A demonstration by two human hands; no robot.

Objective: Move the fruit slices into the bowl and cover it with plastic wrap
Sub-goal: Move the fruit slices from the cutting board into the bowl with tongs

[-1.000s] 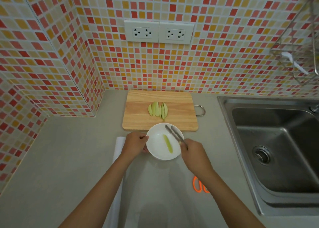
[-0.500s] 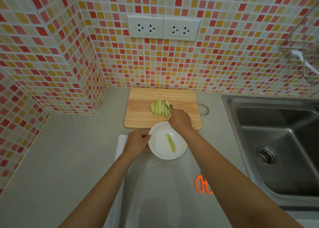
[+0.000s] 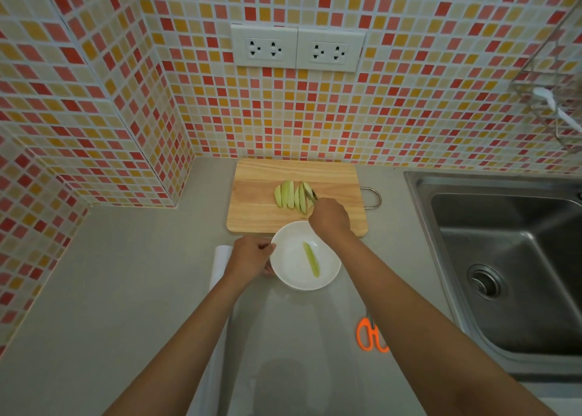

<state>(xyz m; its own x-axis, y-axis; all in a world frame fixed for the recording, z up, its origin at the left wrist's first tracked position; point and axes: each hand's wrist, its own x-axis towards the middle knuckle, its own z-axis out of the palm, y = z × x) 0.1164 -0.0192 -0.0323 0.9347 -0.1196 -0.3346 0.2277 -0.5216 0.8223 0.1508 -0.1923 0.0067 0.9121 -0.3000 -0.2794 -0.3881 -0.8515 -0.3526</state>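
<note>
Fruit slices (image 3: pixel 294 197) are the business in hand: most lie fanned in a row on the wooden cutting board (image 3: pixel 258 201), and one thin slice (image 3: pixel 311 259) already rests in the white bowl (image 3: pixel 291 274). Nearest the camera, a sheet of plastic wrap (image 3: pixel 252 337) lies pulled out flat on the grey counter (image 3: pixel 110 305) from its roll (image 3: pixel 220 264) on the left, with orange-handled scissors (image 3: pixel 370 337) just to its right. Beyond that, the left hand (image 3: pixel 250 256) pinches the bowl's near-left rim, fingers closed on it, steadying it. The right arm stretches over the bowl's far edge; the right hand (image 3: pixel 330 217) is closed around metal tongs (image 3: pixel 311 194), whose tips touch the rightmost slice in the row. Whether the tips have actually clamped that slice cannot be told. By my judgement the transfer step has barely begun, with wrapping untouched. The next move calls for a gentle squeeze, enough to lift one slippery slice without dragging its neighbours, then a short carry back to the bowl
</note>
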